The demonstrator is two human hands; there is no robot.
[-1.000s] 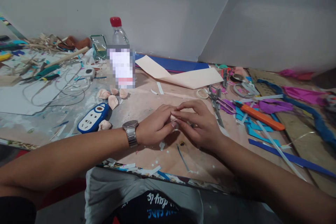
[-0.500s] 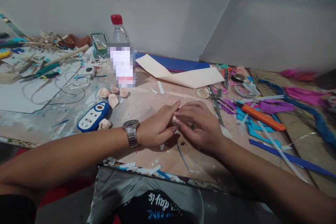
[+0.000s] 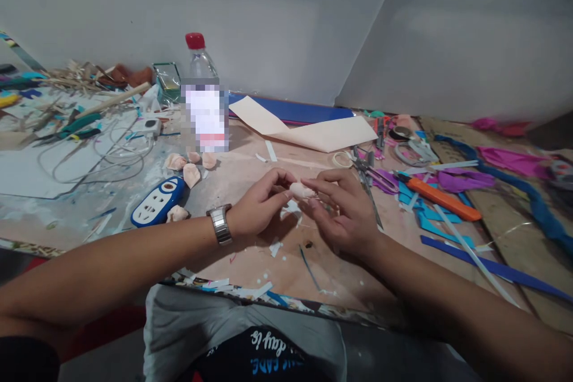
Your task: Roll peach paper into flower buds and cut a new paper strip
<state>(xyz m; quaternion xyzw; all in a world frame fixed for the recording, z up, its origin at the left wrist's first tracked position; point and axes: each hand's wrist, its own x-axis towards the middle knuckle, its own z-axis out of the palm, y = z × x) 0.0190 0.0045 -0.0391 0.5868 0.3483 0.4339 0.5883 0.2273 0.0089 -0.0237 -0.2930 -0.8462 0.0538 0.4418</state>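
Note:
Between my fingertips is a small pale, cream-coloured lump (image 3: 301,190), soft and rounded like modelling clay or foam; I cannot tell which. My left hand (image 3: 264,203), with a metal watch (image 3: 219,224) on its wrist, pinches its left end. My right hand (image 3: 347,209) grips the right end between thumb and fingers. Both hands are just above the tabletop. Several similar crumpled peach-coloured pieces (image 3: 191,175) lie to the left, beside a blue and white power socket (image 3: 157,202).
A red-capped bottle (image 3: 203,65) stands behind. A folded cream strip (image 3: 308,134) lies at the back. To the right are an orange cutter (image 3: 441,197), scissors (image 3: 376,174) and coloured scraps. Pliers (image 3: 74,131), a white cable (image 3: 120,158) and sticks (image 3: 74,80) crowd the left.
My hands have drawn slightly apart, and my left fingers have curled in. The pale lump, mostly hidden before, now shows between the fingertips. The view has shifted slightly.

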